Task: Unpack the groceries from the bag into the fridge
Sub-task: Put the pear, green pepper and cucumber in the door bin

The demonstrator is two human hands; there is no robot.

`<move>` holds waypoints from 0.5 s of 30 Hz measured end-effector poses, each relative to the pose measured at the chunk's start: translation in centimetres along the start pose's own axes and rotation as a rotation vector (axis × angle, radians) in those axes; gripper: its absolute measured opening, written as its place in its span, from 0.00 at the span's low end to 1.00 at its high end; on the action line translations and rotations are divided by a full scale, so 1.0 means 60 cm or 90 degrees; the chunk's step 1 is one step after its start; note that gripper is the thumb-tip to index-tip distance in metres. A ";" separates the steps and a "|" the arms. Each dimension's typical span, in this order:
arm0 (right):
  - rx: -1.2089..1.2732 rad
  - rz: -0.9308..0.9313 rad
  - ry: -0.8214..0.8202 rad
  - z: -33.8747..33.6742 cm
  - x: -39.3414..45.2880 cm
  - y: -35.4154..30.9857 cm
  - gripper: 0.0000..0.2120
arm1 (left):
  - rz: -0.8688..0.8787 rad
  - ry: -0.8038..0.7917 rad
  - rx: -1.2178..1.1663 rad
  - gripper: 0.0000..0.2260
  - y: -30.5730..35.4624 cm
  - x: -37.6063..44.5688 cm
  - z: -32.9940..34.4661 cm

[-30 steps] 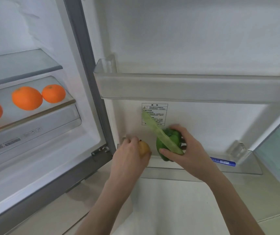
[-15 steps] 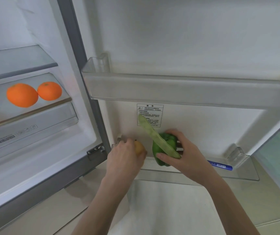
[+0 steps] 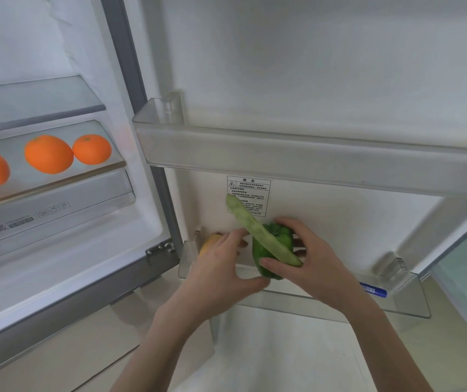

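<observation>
left hand (image 3: 221, 267) hides most of the yellow fruit (image 3: 209, 242).

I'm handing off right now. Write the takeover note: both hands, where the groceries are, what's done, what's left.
Left hand: by the yellow fruit at the lower door bin's left end; grip unclear.
Right hand: holding the green pepper and long pale-green pod over that bin.
Done: three oranges on the fridge shelf.
Left: set pepper and pod down. Bag not in view.

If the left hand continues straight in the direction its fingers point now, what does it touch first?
Probably the green pepper held by the right hand. The left hand points up and to the right, its fingertips almost at the pepper and pale bean pod. Depth is unclear.
</observation>
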State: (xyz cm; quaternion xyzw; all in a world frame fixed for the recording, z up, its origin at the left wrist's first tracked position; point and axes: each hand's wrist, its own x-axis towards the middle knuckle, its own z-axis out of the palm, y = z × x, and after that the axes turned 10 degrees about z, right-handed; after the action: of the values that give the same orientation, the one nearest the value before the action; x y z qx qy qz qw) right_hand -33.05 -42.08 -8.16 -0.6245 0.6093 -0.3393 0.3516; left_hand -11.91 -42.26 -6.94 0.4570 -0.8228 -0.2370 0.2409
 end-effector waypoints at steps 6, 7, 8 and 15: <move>0.001 -0.019 -0.045 -0.011 0.001 -0.001 0.28 | -0.005 0.081 -0.161 0.31 0.008 0.023 0.022; -0.006 -0.020 -0.060 -0.011 0.000 -0.002 0.28 | 0.000 0.084 -0.155 0.31 0.007 0.025 0.024; -0.011 -0.026 -0.077 -0.010 0.000 -0.002 0.28 | 0.007 0.082 -0.142 0.31 0.007 0.025 0.026; -0.033 -0.065 -0.084 -0.016 -0.011 -0.002 0.26 | -0.003 0.083 -0.098 0.31 -0.002 0.022 0.035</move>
State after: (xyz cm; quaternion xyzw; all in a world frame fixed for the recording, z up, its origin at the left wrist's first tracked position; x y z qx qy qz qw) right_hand -33.84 -41.46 -7.55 -0.6847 0.5608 -0.2988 0.3569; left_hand -13.74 -43.08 -8.42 0.4536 -0.7835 -0.2699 0.3278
